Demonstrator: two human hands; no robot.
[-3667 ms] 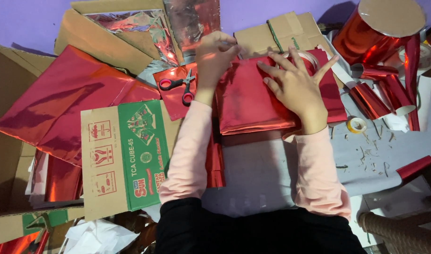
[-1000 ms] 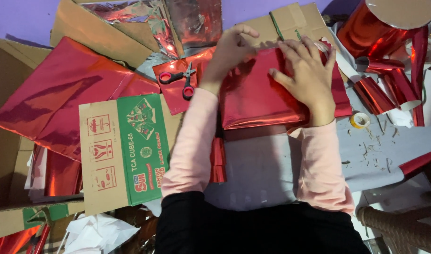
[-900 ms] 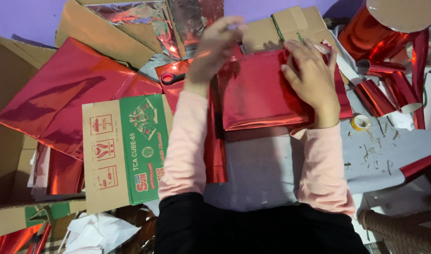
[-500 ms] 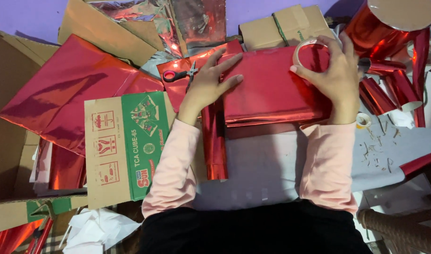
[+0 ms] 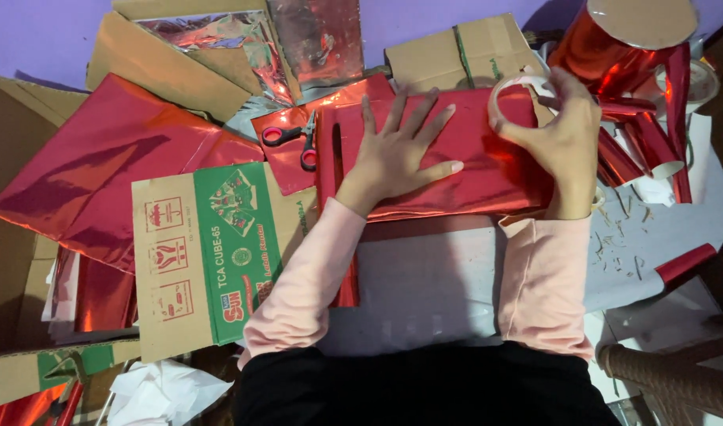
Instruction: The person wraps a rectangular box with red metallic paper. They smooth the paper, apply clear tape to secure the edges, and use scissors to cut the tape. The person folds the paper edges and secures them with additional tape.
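Red foil-wrapped parcel lies flat on the grey table, right in front of the person. Left hand pressed flat on it, fingers spread, gripping nothing. Right hand at the parcel's right end, fingers closed round a clear tape roll held w/ its edge on the foil. Red-handled scissors lie just left of parcel on loose red foil; green & brown carton further left

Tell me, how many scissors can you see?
1. The scissors with red handles lie on red foil, just beside the left hand pressing the red package. More could hide under the paper.
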